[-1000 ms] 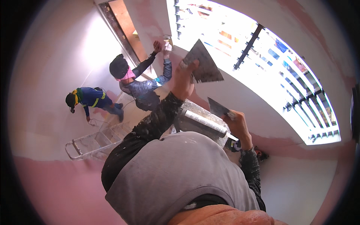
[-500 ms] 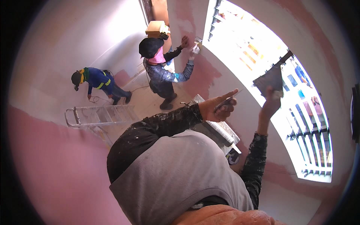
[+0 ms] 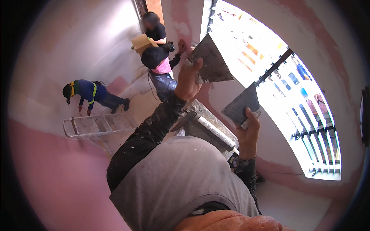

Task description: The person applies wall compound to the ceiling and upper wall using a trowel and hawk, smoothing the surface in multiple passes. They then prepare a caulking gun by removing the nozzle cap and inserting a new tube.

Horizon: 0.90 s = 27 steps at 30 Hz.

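My left hand (image 3: 188, 81) is closed around a wide putty knife (image 3: 212, 61), its broad dark-grey blade turned up toward the window side. White filler is smeared by the grip. My right hand (image 3: 248, 134) grips a second putty knife (image 3: 244, 104), its grey blade pointing up and left, with whitish paste near the thumb. The two blades are apart, the left one farther off. Both dark sleeves are spattered with white.
A speckled platform (image 3: 217, 121) with a white tube (image 3: 216, 133) lies below my hands. A barred window (image 3: 308, 111) curves along the right. Left stand a ladder (image 3: 100, 125) and a bending co-worker (image 3: 96, 92). Ahead, a capped co-worker (image 3: 162, 79) works at the wall; another person holds a box (image 3: 142, 43).
My left hand has moved forward and left, turning its blade broadside. My right hand has come left and down from the window. A person with the box now shows behind the capped co-worker.
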{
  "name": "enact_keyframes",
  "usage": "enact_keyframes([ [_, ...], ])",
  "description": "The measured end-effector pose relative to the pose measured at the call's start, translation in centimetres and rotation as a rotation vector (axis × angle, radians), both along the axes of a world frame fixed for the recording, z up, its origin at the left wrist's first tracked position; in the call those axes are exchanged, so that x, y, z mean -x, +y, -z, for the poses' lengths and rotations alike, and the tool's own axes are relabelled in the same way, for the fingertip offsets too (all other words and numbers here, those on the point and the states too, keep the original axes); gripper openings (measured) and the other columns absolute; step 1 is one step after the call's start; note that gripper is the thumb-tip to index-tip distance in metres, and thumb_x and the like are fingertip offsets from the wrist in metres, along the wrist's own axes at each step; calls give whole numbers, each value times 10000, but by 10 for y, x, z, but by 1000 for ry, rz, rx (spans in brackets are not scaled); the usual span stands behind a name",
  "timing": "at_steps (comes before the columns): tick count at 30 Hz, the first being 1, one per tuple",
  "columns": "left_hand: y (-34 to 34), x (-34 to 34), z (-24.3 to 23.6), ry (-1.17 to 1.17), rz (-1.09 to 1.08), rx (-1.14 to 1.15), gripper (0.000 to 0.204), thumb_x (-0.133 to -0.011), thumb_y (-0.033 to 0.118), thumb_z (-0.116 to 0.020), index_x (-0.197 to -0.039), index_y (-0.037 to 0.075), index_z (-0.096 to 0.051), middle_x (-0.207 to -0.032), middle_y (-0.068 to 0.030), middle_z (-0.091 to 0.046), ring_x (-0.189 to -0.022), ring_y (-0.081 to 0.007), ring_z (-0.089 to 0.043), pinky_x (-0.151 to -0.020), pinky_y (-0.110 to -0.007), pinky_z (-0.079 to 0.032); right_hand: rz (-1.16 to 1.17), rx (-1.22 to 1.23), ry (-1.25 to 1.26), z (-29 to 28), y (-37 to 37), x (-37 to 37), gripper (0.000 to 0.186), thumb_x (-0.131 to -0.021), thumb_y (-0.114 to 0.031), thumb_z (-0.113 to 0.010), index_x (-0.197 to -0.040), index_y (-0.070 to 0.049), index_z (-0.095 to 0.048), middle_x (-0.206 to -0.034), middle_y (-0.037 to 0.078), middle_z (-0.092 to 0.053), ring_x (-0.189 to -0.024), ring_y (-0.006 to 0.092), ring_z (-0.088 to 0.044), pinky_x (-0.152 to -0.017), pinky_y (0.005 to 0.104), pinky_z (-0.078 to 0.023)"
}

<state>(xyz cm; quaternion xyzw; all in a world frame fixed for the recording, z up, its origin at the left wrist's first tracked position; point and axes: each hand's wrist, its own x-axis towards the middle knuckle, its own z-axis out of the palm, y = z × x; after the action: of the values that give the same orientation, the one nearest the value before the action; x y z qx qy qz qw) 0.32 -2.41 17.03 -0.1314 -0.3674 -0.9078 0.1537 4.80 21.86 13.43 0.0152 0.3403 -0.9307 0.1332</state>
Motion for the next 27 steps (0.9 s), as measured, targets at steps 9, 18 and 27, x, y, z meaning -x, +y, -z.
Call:
enact_keyframes([
  [9, 30, -34, 6, 747, -132, 1321, 655, -827, -59, -689, -1390, 258, -583, -1478, -93, -472, -1408, -342, -417, -1125, -460, -426, -13, -32, 113, 6, 8, 41, 271, -958, -113, -603, -1137, 84, -652, -1134, 141, -705, -1020, 237, -700, -879, 344, -587],
  [18, -18, -24, 75, 654, -185, 1470, 471, -922, 26, -627, -1354, 213, -609, -1193, -102, -586, -1130, -303, -573, -1008, -442, -495, 982, -1279, 1050, -22, 47, 24, 486, -854, -23, -769, -1290, 33, -561, -1080, 154, -694, -910, 248, -701, -810, 341, -603],
  [27, 37, -12, 18, -187, 191, -345, 336, -1023, 271, -614, -1247, 21, -611, -1157, -82, -694, -1099, -215, -682, -994, -403, -543, 1259, -1095, 646, 43, -17, 47, 403, -1061, -258, -570, -1349, 11, -485, -983, 108, -641, -771, 214, -648, -705, 324, -512],
])
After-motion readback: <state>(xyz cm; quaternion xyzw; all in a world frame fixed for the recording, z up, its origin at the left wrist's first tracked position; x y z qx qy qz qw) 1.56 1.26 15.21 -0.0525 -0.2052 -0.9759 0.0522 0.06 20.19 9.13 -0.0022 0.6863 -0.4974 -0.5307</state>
